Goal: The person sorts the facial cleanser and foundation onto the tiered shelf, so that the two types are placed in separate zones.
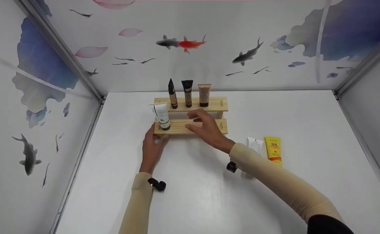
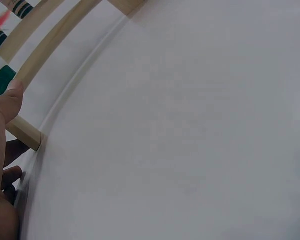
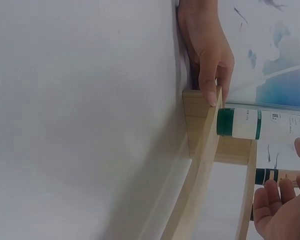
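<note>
Pale sleeves [image 1: 281, 183] come in from the bottom edge, each with a black wrist camera [image 1: 157, 184] at the cuff. Just past the right sleeve, a white tube [image 1: 255, 145] and a yellow tube [image 1: 273, 148] lie flat on the table [image 1: 196, 201], side by side, long axes running away from the viewer, wide ends farthest off; the sleeve hides their near ends.

Farther in, the left hand [image 1: 153, 148] grips the near left corner of the wooden rack [image 1: 178, 126], thumb on the front edge of the lower shelf and fingers round the end. The right hand [image 1: 206, 128] is over the right part of that shelf, holding nothing, thumb and bent fingers set moderately apart.

At the left end of the lower shelf stands the green-capped tube [image 1: 163, 116], cap down on the wood, wide end up, long axis close to upright. Placing tubes on the rack seems to be the step in hand, with this one let go and the rack steadied; the next move would call for a reach back to the pair on the table and a turn to cap-down.

Behind, on the upper shelf [image 1: 215, 103], a pointed tube [image 1: 172, 94], a black-topped tube [image 1: 187, 93] and a tan tube [image 1: 204, 95] stand upright in a row, before a wall with printed fish [image 1: 191, 43]
</note>
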A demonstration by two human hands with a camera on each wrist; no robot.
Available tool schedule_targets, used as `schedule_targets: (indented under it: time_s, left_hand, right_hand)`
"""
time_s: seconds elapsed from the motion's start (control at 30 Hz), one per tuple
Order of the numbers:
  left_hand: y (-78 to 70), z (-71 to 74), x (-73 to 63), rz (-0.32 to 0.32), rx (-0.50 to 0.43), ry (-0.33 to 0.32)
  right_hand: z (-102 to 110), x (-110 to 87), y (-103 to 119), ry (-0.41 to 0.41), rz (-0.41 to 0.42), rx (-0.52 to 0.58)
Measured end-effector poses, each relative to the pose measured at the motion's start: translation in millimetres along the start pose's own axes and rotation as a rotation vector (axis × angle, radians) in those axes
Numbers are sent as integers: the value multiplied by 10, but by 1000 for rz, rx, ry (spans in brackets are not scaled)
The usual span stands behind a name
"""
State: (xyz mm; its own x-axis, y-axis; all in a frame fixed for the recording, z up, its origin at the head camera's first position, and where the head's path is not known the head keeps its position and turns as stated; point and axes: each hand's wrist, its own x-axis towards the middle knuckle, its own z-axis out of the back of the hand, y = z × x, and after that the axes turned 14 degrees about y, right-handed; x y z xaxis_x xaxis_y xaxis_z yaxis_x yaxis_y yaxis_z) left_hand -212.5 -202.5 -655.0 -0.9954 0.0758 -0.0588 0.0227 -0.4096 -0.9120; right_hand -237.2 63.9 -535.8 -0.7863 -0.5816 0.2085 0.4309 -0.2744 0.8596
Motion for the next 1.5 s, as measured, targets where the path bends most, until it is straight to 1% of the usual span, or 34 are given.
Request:
schedule_targets:
  time_s: [0.23,0.43,0.57,0.73,0.9,1.0,1.2,1.33,1.5]
  left_hand:
    - [-2,6,35,-17,49,-7]
    - [-7,16,28,-28,49,-6]
    - [11,35,22,-37,44,-19]
    - [51,27,15,-47,37,-13]
    - [43,11,10,-49,37,-10]
    - [34,13,17,-52,35,-6]
    - [50,23,17,-42,15,-3]
    - [51,23,16,-40,12,0]
    - [35,22,11,-45,4,3]
  right_hand:
    - [250,-189,-34,-20,7,24]
    - [431,-389,-106,-57,-18,30]
    - [540,-497,-155,-81,-16,51]
    - [697,-675,-218,-127,-25,78]
    - [876,-921,-303,-201,-79,62]
    - [984,-1081,-357,-241,-126,51]
    - [1185,-1353,-455,-304,-207,23]
    - [1296,-1515,-517,-336,-232,11]
    - [1362,-1726,-613,-350,-279,-27]
